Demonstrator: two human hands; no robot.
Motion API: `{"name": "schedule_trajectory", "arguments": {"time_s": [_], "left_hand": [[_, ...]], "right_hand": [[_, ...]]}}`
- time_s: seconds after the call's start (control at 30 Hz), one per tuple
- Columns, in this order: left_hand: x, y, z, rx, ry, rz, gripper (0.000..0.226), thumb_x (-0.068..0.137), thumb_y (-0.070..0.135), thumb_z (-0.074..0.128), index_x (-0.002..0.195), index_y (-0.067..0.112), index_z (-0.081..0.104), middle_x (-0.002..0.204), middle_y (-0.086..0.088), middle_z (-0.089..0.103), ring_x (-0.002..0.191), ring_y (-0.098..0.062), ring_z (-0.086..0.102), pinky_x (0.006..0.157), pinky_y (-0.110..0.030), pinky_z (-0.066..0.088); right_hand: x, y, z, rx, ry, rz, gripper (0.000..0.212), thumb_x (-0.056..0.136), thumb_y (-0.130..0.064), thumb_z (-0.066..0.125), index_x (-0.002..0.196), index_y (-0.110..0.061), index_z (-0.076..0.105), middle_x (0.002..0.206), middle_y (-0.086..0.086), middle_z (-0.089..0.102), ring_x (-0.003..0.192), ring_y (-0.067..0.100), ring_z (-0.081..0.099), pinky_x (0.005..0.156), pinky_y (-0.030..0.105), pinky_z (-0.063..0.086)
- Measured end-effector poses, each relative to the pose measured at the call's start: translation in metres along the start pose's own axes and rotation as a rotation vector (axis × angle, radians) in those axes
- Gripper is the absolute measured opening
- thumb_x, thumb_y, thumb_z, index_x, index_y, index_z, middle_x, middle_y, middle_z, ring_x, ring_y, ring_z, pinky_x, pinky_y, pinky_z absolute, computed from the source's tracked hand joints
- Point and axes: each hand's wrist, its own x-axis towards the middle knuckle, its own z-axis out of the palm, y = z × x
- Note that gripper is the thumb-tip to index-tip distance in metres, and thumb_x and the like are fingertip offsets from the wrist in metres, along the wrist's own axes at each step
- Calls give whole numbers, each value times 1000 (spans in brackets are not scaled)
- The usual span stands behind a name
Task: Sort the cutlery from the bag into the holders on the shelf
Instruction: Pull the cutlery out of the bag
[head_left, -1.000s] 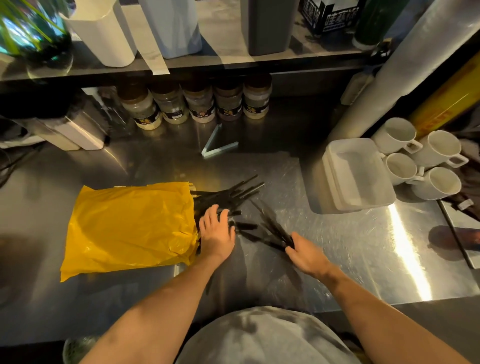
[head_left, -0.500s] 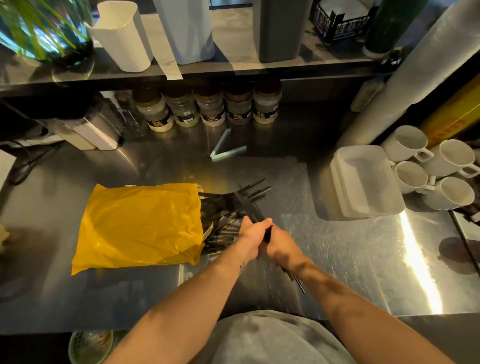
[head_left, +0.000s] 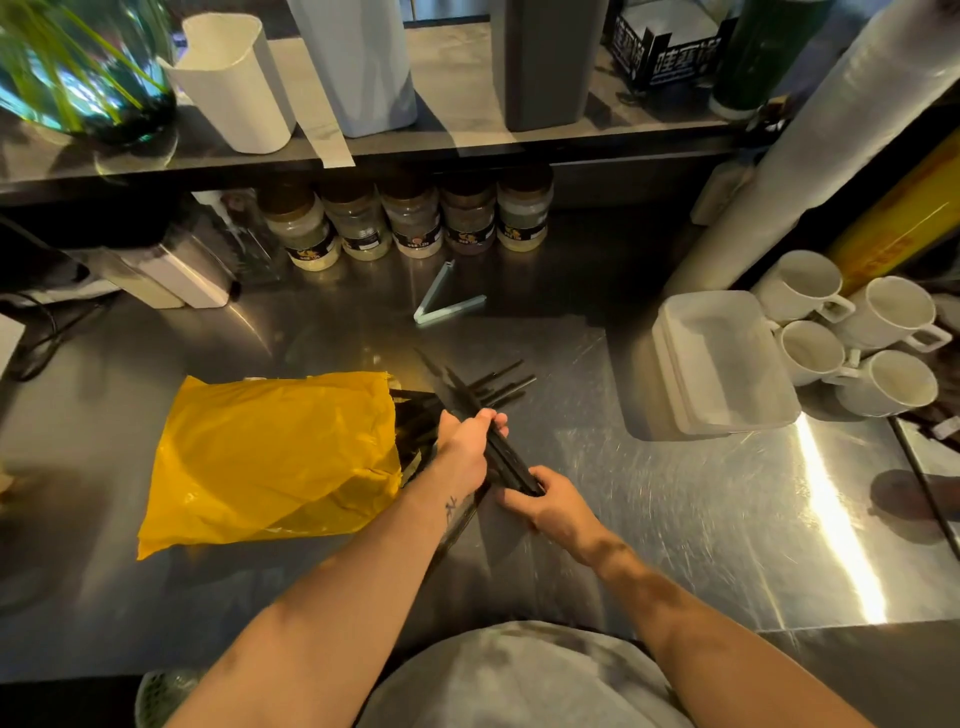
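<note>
As hands (head_left: 467, 447) (head_left: 556, 506) clasp it — cutlery (head_left: 511, 462) black, slender.

The upper frame edge cuts off the tops of the pale holder (head_left: 358, 67) and the dark holder (head_left: 545, 62) on the shelf (head_left: 467, 143). The yellow bag (head_left: 270, 457) hides the inner ends of the cutlery (head_left: 413, 415) in its mouth. The left hand (head_left: 467, 447) and right hand (head_left: 550, 504) cover sections of the black bundle (head_left: 511, 465). The piece types in it cannot be told. The labels on the jars (head_left: 415, 223) are too small to read.
</note>
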Motion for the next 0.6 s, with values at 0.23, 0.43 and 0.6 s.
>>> {"name": "schedule_trajectory", "arguments": {"time_s": [0.23, 0.43, 0.6], "left_hand": [[2, 4, -8, -19, 63, -60, 40, 97, 2, 61, 135, 9, 49, 98, -13, 69, 86, -22, 71, 86, -42, 62], [-7, -15, -7, -12, 30, -29, 70, 96, 4, 63, 156, 15, 28, 99, -12, 72, 87, -21, 73, 90, -41, 60], [-21, -18, 1, 4, -31, -17, 22, 99, 3, 58, 118, 14, 53, 89, -12, 65, 77, -20, 66, 82, -38, 60]], "right_hand": [[-1, 3, 6, 577, 191, 325, 60, 108, -51, 26, 105, -3, 63, 86, 18, 63, 66, 24, 59, 58, 33, 54], [10, -12, 20, 850, 305, 367, 66, 108, -53, 21, 105, -2, 62, 96, 22, 66, 82, 28, 61, 82, 41, 52], [8, -30, 29, 962, 203, 298, 71, 106, -58, 21, 121, -3, 62, 115, 25, 71, 97, 32, 69, 83, 40, 56]]}}
